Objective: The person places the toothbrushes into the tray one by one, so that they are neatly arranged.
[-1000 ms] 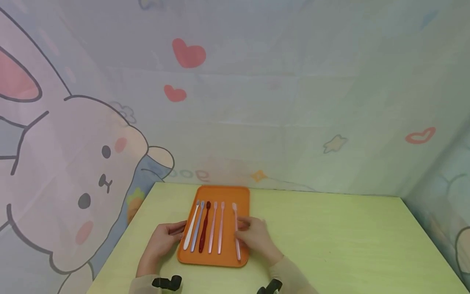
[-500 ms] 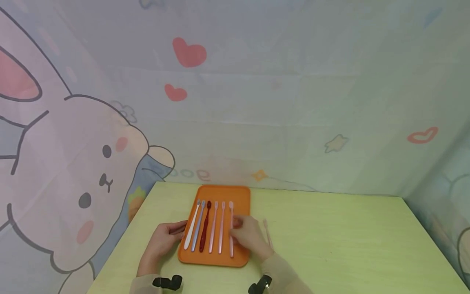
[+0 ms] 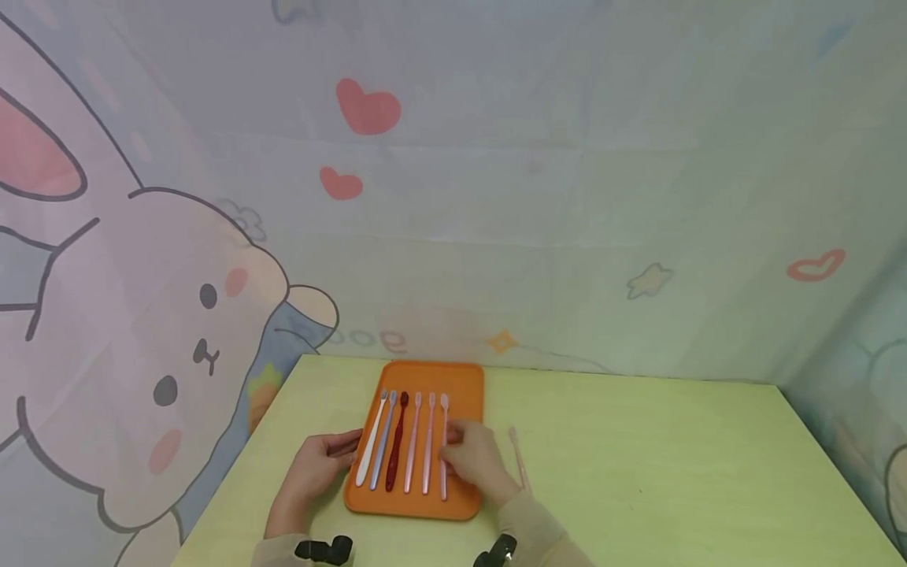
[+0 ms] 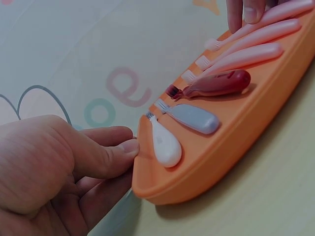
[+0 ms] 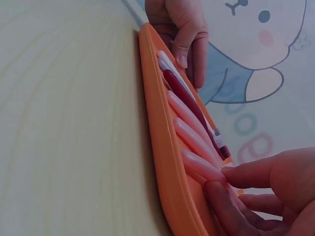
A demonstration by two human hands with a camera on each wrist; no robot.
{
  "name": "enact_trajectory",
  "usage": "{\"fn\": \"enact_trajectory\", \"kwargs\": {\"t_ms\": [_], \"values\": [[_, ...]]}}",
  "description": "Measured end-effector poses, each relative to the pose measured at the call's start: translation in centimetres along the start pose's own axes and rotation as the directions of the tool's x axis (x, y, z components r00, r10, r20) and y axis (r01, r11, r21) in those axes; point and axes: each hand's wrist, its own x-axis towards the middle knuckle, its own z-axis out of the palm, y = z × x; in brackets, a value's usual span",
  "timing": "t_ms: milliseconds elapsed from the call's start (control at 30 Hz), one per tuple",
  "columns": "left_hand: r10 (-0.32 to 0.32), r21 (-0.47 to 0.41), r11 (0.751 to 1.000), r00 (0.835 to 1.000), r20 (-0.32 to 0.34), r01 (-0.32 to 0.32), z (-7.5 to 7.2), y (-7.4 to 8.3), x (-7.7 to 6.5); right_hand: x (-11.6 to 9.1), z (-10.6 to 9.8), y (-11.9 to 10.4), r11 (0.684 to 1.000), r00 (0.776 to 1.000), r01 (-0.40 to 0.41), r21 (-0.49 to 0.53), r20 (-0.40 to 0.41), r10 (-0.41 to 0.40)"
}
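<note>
On the orange tray (image 3: 460, 378) several toothbrushes lie side by side, bristle ends toward the far side. From the left come a white toothbrush (image 3: 367, 455), a light blue toothbrush (image 3: 380, 450), a dark red toothbrush (image 3: 395, 453) and three pink ones. My right hand (image 3: 479, 458) pinches the rightmost pink toothbrush (image 3: 444, 482) by its handle between thumb and index finger, as the right wrist view also shows. My left hand (image 3: 316, 470) grips the tray's left rim, thumb at the edge near the white toothbrush; in the left wrist view the lower fingers (image 4: 106, 201) are partly behind the tray.
Another pale pink toothbrush (image 3: 520, 457) lies on the yellow-green table (image 3: 673, 465) right of the tray, its lower end hidden by my right sleeve. A printed cloth (image 3: 567, 197) with a rabbit and hearts hangs behind the table's far edge.
My right hand has moved left with the pink toothbrush, which now lies straighter and nearer the row. The toothbrush on the table has come into sight. The left hand has stayed at the rim.
</note>
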Motion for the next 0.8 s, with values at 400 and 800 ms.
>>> {"fn": "enact_trajectory", "kwargs": {"t_ms": [400,800], "values": [[0.012,-0.005,1.0,1.0,-0.003,-0.012,-0.18,-0.06,0.31,0.77,0.59,-0.19,0.993,0.999,0.005,-0.114,-0.033,-0.009],[0.011,0.014,1.0,1.0,-0.016,-0.011,-0.3,-0.26,0.57,0.9,0.76,-0.24,0.972,0.996,0.051,-0.227,-0.054,-0.065]]}}
